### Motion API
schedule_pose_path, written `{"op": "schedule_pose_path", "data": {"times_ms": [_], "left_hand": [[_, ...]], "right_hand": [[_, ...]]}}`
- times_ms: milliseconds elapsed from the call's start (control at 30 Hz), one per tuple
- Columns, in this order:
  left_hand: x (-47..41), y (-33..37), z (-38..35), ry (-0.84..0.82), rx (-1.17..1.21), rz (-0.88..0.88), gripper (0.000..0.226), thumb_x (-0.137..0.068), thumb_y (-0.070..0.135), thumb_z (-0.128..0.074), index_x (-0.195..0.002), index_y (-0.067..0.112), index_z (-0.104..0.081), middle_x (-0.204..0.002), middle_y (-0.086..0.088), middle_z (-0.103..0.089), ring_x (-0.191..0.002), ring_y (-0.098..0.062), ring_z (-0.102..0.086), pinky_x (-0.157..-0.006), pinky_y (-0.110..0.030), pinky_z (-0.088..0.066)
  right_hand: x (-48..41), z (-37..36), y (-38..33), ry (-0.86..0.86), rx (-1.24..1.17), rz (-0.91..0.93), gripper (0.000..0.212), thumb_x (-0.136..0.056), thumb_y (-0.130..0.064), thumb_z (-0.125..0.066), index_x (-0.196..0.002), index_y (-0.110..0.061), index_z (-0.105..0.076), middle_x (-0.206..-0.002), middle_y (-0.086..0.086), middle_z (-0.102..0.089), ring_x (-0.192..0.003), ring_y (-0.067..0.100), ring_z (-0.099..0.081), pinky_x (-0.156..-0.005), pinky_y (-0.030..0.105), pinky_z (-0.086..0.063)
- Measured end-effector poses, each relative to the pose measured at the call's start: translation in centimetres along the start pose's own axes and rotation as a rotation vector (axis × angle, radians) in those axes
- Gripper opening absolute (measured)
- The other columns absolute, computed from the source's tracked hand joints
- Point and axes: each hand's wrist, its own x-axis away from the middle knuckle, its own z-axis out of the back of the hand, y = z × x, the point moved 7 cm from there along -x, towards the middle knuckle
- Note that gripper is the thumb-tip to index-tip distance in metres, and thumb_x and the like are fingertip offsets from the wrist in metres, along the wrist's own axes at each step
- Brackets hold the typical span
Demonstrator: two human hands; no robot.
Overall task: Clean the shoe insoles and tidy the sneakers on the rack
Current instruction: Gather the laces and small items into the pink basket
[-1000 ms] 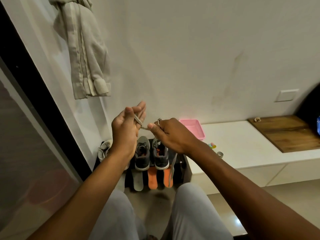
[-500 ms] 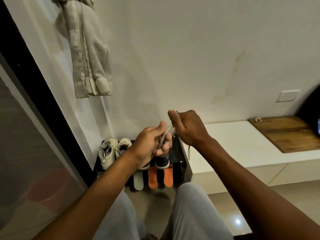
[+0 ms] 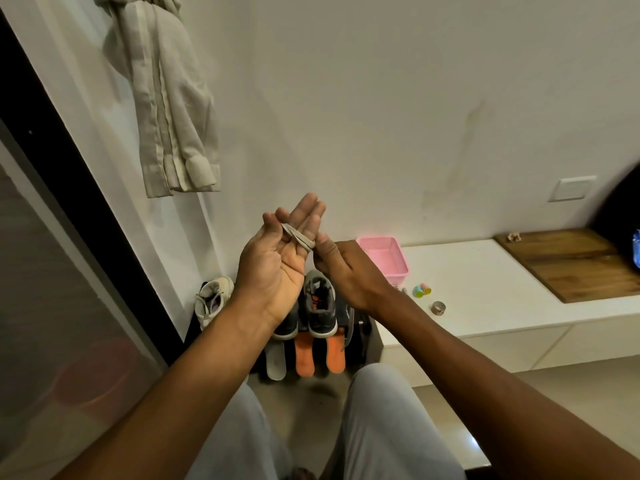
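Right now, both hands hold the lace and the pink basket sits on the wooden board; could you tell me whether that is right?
Not quite. The head view shows the basket on the white bench, apart from the board, not on it. The rest stands: the left hand and the right hand both hold the lace.
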Motion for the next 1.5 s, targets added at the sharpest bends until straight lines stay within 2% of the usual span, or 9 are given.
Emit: {"op": "schedule_pose_path", "data": {"times_ms": [200, 367, 467, 567, 700, 833, 1033, 1200, 1500], "left_hand": [[-0.1, 0.8, 2.3, 0.119, -0.471, -0.226, 0.028, -0.107, 0.026, -0.042, -0.097, 0.004, -0.055, -0.128, -0.018, -0.068, -0.12, -0.025, -0.066, -0.106, -0.037, -0.051], [1.3, 0.4, 2.6, 0.085, -1.206, -0.393, 0.028, -0.109, 0.026, -0.043, -0.097, 0.013, -0.065, -0.105, 0.01, -0.073, -0.094, 0.001, -0.071, -0.078, -0.014, -0.054], [1.5, -0.8, 2.6, 0.057, -1.405, -0.312, 0.032, -0.107, 0.013, -0.043, -0.084, 0.028, -0.058, -0.077, 0.013, -0.063, -0.068, 0.007, -0.064, -0.057, -0.007, -0.045], [1.7, -2.3, 2.8, 0.018, -1.486, -0.165, 0.027, -0.108, 0.021, -0.042, -0.089, 0.023, -0.061, -0.068, 0.009, -0.062, -0.054, 0.002, -0.059, -0.05, -0.009, -0.041], [2.1, -4.6, 2.3, -0.179, -1.17, 0.106, 0.049, -0.109, 0.04, -0.035, -0.089, 0.008, -0.065, -0.074, -0.013, -0.072, -0.046, -0.012, -0.045, -0.055, -0.033, -0.043], [2.6, -4.5, 0.8, -0.296, -0.764, 0.369, 0.056, -0.099, 0.056, -0.033, -0.07, 0.014, -0.056, -0.062, -0.011, -0.06, -0.039, -0.011, -0.036, -0.05, -0.029, -0.025], [1.7, -2.6, 0.5, -0.045, -0.408, 0.265, 0.043, -0.106, 0.045, -0.034, -0.077, 0.016, -0.048, -0.062, 0.002, -0.056, -0.05, -0.01, -0.055, -0.047, -0.019, -0.044], [0.3, -0.6, 0.5, 0.037, -0.017, 0.091, 0.03, -0.108, 0.026, -0.038, -0.097, 0.007, -0.057, -0.105, -0.016, -0.076, -0.099, -0.027, -0.075, -0.077, -0.025, -0.061], [0.0, -0.3, 2.2, 0.127, -0.252, -0.114, 0.024, -0.107, 0.016, -0.042, -0.111, 0.0, -0.058, -0.125, -0.022, -0.068, -0.117, -0.032, -0.067, -0.099, -0.032, -0.055]], "right_hand": [[-0.1, 0.6, -1.7, 0.003, 0.262, 0.119, 0.066, -0.1, -0.058, -0.017, -0.058, -0.018, -0.049, -0.05, -0.004, -0.044, -0.047, 0.013, -0.043, -0.055, 0.044, -0.041], [-0.3, 1.9, -3.3, 0.068, 0.45, 0.225, 0.061, -0.1, -0.055, -0.016, -0.052, -0.031, -0.044, -0.048, -0.008, -0.044, -0.047, 0.013, -0.046, -0.053, 0.038, -0.042], [-0.4, 2.5, -3.4, 0.095, 0.512, 0.242, 0.068, -0.1, -0.052, -0.016, -0.057, -0.027, -0.062, -0.053, -0.013, -0.055, -0.053, 0.008, -0.053, -0.056, 0.032, -0.045], [-0.3, 3.1, -3.4, 0.161, 0.543, 0.271, 0.057, -0.1, -0.049, -0.02, -0.048, -0.035, -0.038, -0.044, -0.015, -0.037, -0.045, 0.001, -0.04, -0.051, 0.024, -0.029], [-0.4, 4.1, -2.4, 0.219, 0.468, 0.218, 0.065, -0.1, -0.052, -0.022, -0.049, -0.02, -0.046, -0.045, -0.005, -0.046, -0.046, 0.017, -0.047, -0.052, 0.034, -0.037], [-0.2, 4.5, -0.4, 0.251, 0.323, 0.139, 0.069, -0.102, -0.053, -0.024, -0.048, -0.016, -0.046, -0.044, -0.003, -0.046, -0.045, 0.021, -0.048, -0.05, 0.038, -0.038], [-0.2, 3.2, 0.2, 0.226, 0.251, 0.084, 0.063, -0.102, -0.051, -0.029, -0.058, -0.012, -0.051, -0.049, -0.002, -0.048, -0.047, 0.017, -0.046, -0.051, 0.036, -0.037], [-0.1, 1.0, 1.5, 0.113, 0.252, 0.012, 0.075, -0.099, -0.066, -0.018, -0.063, -0.012, -0.057, -0.056, 0.002, -0.057, -0.052, 0.02, -0.055, -0.058, 0.048, -0.047], [0.1, 0.4, -0.7, 0.042, 0.358, 0.086, 0.061, -0.1, -0.06, -0.021, -0.059, -0.022, -0.046, -0.051, -0.004, -0.043, -0.047, 0.016, -0.044, -0.053, 0.044, -0.042]]}}
